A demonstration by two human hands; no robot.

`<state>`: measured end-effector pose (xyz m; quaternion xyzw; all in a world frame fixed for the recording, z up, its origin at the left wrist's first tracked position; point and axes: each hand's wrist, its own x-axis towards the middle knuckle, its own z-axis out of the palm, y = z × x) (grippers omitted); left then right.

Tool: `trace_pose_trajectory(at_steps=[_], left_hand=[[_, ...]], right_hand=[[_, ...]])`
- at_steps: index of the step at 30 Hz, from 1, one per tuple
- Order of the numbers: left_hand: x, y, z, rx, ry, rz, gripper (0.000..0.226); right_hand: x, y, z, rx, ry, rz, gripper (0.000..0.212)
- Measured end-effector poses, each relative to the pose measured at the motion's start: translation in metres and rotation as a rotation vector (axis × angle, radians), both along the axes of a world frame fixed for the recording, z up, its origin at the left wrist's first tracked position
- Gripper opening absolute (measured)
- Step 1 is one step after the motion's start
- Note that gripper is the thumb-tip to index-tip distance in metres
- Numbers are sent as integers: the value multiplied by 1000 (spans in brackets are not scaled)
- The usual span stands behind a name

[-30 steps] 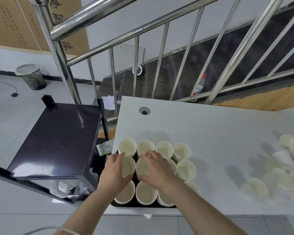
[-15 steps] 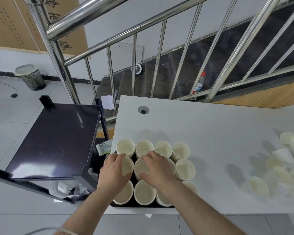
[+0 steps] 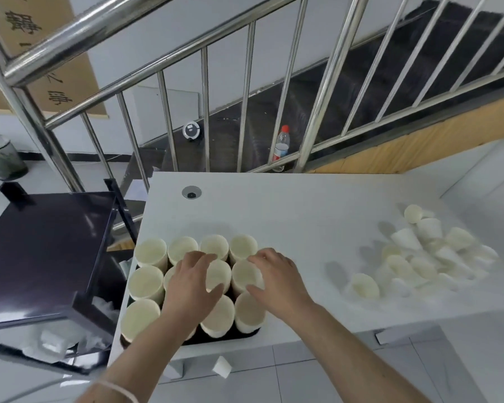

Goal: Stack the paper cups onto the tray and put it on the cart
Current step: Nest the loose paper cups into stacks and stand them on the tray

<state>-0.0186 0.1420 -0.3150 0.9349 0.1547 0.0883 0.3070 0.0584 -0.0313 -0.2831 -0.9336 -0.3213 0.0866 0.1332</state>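
A dark tray (image 3: 216,338) sits at the near left corner of the white table (image 3: 303,210), packed with upright paper cups (image 3: 152,251) in three rows. My left hand (image 3: 191,289) lies over the middle row, thumb and fingers spanning one paper cup (image 3: 217,276). Beside it, my right hand (image 3: 277,276) spans the neighbouring cup (image 3: 245,276) at the tray's right side the same way. Left of the table stands the cart, its dark glossy top shelf (image 3: 41,257) bare.
Several loose paper cups (image 3: 419,257) lie tipped over on the table's right part. One cup (image 3: 221,366) lies on the floor below the table edge. A steel stair railing (image 3: 205,112) runs behind the table, with a bottle (image 3: 281,144) beyond it. A bin (image 3: 0,161) stands far left.
Both hands have shifted to the right across the tray, from the left and middle cups to the middle and right ones. The tray has stayed on the table.
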Motion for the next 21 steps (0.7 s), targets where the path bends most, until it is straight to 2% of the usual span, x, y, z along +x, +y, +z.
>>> trace_pose_trajectory(at_steps=[15, 21], left_hand=[[53, -254, 17, -17, 13, -134, 56], [81, -304, 17, 32, 64, -191, 58]], right_hand=[[51, -274, 14, -27, -23, -141, 53], [75, -326, 12, -27, -6, -183, 55]])
